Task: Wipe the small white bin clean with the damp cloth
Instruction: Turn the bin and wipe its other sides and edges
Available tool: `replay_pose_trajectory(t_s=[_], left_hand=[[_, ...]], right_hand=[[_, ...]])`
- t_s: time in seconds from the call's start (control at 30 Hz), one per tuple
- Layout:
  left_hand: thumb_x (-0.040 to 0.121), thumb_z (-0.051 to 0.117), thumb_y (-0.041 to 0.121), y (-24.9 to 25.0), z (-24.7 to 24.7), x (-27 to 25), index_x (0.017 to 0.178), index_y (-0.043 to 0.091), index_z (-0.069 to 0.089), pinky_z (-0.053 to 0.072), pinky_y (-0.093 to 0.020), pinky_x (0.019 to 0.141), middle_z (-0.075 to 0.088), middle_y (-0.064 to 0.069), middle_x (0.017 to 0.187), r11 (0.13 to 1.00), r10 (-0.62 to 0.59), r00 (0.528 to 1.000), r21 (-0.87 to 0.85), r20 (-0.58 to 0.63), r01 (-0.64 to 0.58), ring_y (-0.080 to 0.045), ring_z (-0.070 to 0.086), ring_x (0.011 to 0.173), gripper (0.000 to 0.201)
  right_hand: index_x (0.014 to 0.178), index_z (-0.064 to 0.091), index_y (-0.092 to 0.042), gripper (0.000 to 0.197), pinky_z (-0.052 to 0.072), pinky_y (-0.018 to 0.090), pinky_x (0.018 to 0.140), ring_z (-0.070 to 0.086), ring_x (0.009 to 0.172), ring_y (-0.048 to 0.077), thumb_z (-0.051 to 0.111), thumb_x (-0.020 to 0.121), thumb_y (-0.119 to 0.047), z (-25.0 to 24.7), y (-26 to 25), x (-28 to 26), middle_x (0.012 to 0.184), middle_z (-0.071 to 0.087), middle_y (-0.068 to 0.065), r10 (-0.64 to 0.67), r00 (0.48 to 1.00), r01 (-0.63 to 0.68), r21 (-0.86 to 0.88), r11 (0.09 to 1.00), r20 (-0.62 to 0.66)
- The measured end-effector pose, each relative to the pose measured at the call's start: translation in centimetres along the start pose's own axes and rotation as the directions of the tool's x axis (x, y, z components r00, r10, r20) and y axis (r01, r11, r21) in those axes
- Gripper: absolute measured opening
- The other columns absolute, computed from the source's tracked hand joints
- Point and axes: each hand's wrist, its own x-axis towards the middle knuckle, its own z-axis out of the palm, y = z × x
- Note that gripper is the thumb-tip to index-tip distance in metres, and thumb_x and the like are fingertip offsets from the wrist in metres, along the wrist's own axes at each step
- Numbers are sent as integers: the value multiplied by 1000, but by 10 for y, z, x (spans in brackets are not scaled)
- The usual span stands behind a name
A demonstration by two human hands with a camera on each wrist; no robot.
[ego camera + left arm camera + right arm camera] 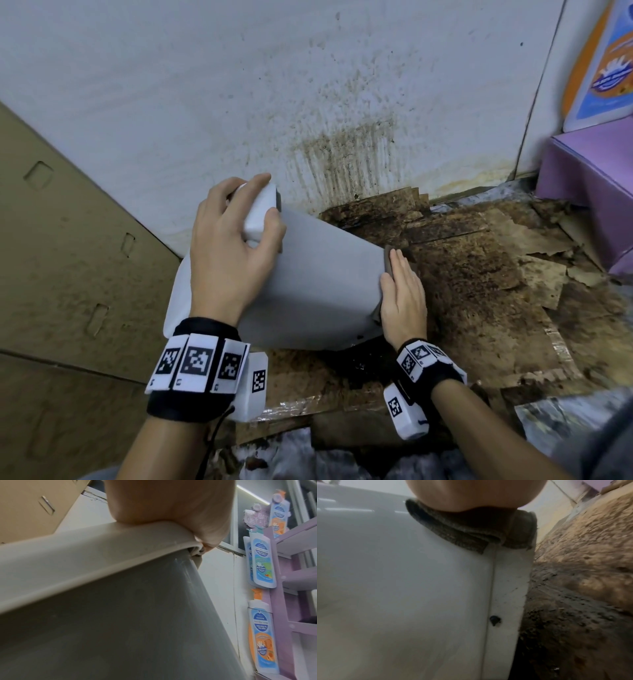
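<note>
The small white bin [318, 284] is tilted over on the dirty floor, its base end pointing right. My left hand [233, 240] grips the white lid rim [260, 212] at the top end, fingers curled over it; the left wrist view shows the palm on the rim [102, 555] above the grey wall [120, 628]. My right hand [404, 294] lies flat with straight fingers, pressing a dark grey cloth [388, 260] against the bin's base end. In the right wrist view the folded cloth [462, 530] sits under my palm on the bin's white side [402, 588].
Stained, soggy cardboard [479, 274] covers the floor to the right. A spattered white wall [308, 102] stands behind. A brown cardboard box [68, 240] is on the left, and a purple display stand [589, 178] with soap-bottle cutouts [262, 561] on the right.
</note>
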Motion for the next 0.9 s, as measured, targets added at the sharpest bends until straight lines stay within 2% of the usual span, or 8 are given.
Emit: replay_pose_trajectory(t_s=[0.1,0.17,0.33,0.53,0.73,0.9], left_hand=[[95,50,38,1,-2,-1,137,29,61,35,-21,100,54,4,133,1000,5,1000,9,-4,-5,-14,49,123,44],[95,50,37,2,-2,-2,137,29,61,35,-22,99,55,4,133,1000,6,1000,13,-7,-6,-15,49,122,44],[95,50,38,8,-1,-3,138,29,60,34,-22,100,54,3,132,1000,15,1000,21,17,-16,-13,47,123,45],[94,49,38,2,-6,-5,136,29,61,35,-22,98,54,3,132,1000,7,1000,26,8,-7,-15,49,122,44],[93,47,39,4,-7,-6,136,29,61,38,-25,100,55,4,132,1000,7,1000,8,12,-7,-14,49,122,46],[94,49,39,1,-5,-2,136,27,62,37,-22,101,55,3,131,1000,18,1000,-19,16,-18,-13,49,122,45]], right_hand=[[158,29,-20,75,3,20,121,16,153,7,12,94,-54,3,-20,-4,166,24,-4,64,998,-64,11,998,-17],[159,28,-20,71,-2,14,118,14,154,6,11,96,-50,6,-42,-8,167,22,-4,59,998,-59,23,998,-9],[159,25,-18,75,7,28,125,13,154,5,3,95,-49,15,-106,-18,167,21,-4,-79,997,81,83,993,-22],[160,21,-15,69,9,31,126,8,155,6,14,95,-36,22,-158,-24,168,19,-2,-313,947,306,97,947,68],[160,22,-17,67,12,33,126,8,155,4,18,96,-34,21,-163,-21,168,19,-5,-357,929,343,134,930,97],[161,18,-18,64,8,30,126,8,155,5,18,99,-34,13,-159,-3,169,15,-4,-360,910,334,150,930,205]])
